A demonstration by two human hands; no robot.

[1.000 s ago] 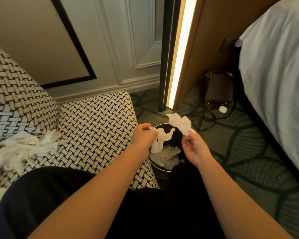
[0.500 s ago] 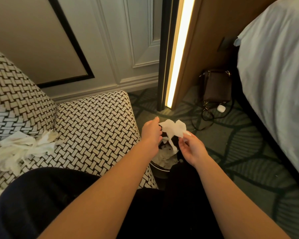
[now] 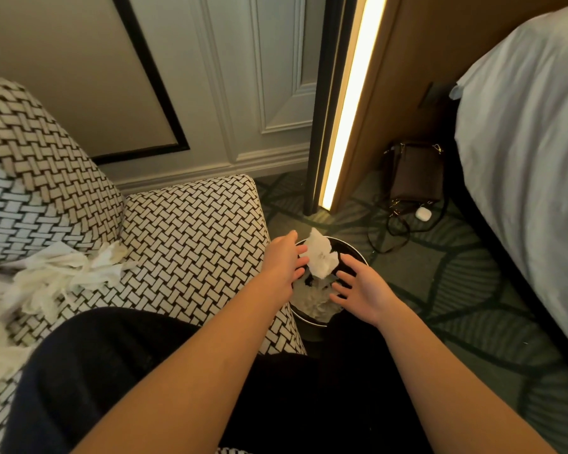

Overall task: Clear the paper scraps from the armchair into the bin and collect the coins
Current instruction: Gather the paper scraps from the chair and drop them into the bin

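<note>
A round black bin [image 3: 353,251] stands on the floor beside the armchair [image 3: 191,224], with white paper lying in its bottom. Over the bin's mouth a white paper scrap [image 3: 320,257] hangs loose between my hands. My left hand [image 3: 284,262] is spread with straight fingers just left of the scrap. My right hand [image 3: 358,291] is spread over the bin's right side, holding nothing. A pile of white paper scraps [image 3: 63,273] lies on the armchair seat at the left. No coins are visible.
My dark-clothed lap fills the bottom centre. A lit vertical light strip [image 3: 348,103] and wooden panel stand behind the bin. A brown bag [image 3: 415,173] with cables and a white earbud case [image 3: 422,213] lie on the patterned carpet. A bed [image 3: 532,142] is at the right.
Both hands held paper scraps over the bin earlier. Now the fingers of both hands have opened and the scrap is loose above the bin.
</note>
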